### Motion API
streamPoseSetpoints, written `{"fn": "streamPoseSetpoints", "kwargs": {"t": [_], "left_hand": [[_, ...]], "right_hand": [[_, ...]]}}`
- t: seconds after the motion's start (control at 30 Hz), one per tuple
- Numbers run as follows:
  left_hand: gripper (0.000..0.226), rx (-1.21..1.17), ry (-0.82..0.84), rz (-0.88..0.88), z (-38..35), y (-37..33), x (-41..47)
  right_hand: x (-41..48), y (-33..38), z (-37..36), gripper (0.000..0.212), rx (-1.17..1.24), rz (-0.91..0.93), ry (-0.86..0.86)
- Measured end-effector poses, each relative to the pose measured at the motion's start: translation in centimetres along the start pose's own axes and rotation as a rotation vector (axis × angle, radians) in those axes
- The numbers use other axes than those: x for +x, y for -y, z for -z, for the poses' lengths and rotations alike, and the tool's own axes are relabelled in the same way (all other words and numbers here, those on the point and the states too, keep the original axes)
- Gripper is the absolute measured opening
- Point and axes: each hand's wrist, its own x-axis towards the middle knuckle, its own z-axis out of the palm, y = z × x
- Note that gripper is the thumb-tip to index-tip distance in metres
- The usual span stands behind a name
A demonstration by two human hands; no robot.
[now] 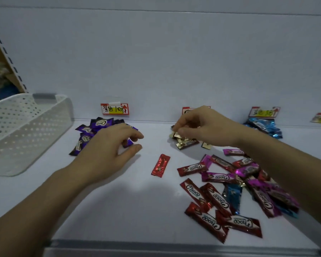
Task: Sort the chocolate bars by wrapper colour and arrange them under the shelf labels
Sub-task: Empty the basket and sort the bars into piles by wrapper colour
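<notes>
Pinching a gold bar [175, 135] in right grip [198, 125], gold pile [186, 143] just beneath; holding left grip [107, 147] slack, empty, over purple bars [93, 127].

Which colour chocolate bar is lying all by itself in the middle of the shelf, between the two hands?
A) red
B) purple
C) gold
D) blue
A: one red bar lies alone on the white shelf, apart from the purple pile by the left hand and the gold bars under the right hand.
</notes>
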Motion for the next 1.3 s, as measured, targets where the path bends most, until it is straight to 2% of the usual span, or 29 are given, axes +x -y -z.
{"fn": "streamPoseSetpoints", "kwargs": {"t": [0.17,0.27,0.37,0.47,0.6,0.73,0.83,0.93,1.0,1.1,1.23,1.3], "left_hand": [[0.036,-0.043,0.106,-0.081,-2.3,-4.7,3.0],[0.030,-0.078,0.146,-0.103,-3.5,-7.3,4.8],[0.023,-0.095,0.231,-0.160,-4.8,-9.6,6.3],[0.015,-0.108,0.385,-0.233,-6.1,-11.4,7.1],[0.015,-0.118,0.534,-0.313,-7.7,-12.6,6.9],[0.009,-0.219,0.494,-0.377,-8.9,-12.1,6.4],[0.013,-0.147,0.413,-0.409,-9.4,-11.5,5.8],[0.021,-0.060,0.344,-0.388,-10.1,-11.7,5.8],[0.024,-0.101,0.311,-0.372,-10.1,-12.4,5.8],[0.015,-0.207,0.305,-0.306,-9.8,-13.7,5.3],[0.054,-0.115,0.347,-0.187,-10.5,-14.9,5.0],[0.052,-0.128,0.365,-0.129,-10.9,-14.9,5.0]], "right_hand": [[-4.2,-2.5,2.3,0.012,-0.034,-0.016,-0.044],[-6.2,-4.0,3.7,0.011,-0.095,-0.007,-0.015],[-7.8,-4.5,5.6,0.015,-0.112,-0.018,0.183],[-8.1,-4.8,6.1,0.022,-0.096,-0.031,0.375],[-8.5,-6.2,5.3,0.030,-0.113,-0.048,0.457],[-9.2,-7.3,5.8,0.027,-0.085,-0.081,0.484],[-9.9,-8.0,5.9,0.028,-0.106,-0.076,0.474],[-10.3,-8.3,6.3,0.033,-0.117,-0.079,0.469],[-10.2,-8.2,6.2,0.030,-0.144,-0.052,0.444],[-10.1,-7.8,5.5,0.020,-0.143,-0.021,0.418],[-10.0,-7.4,5.1,0.023,-0.164,-0.042,0.448],[-9.8,-7.5,5.0,0.024,-0.191,-0.056,0.456]]}}
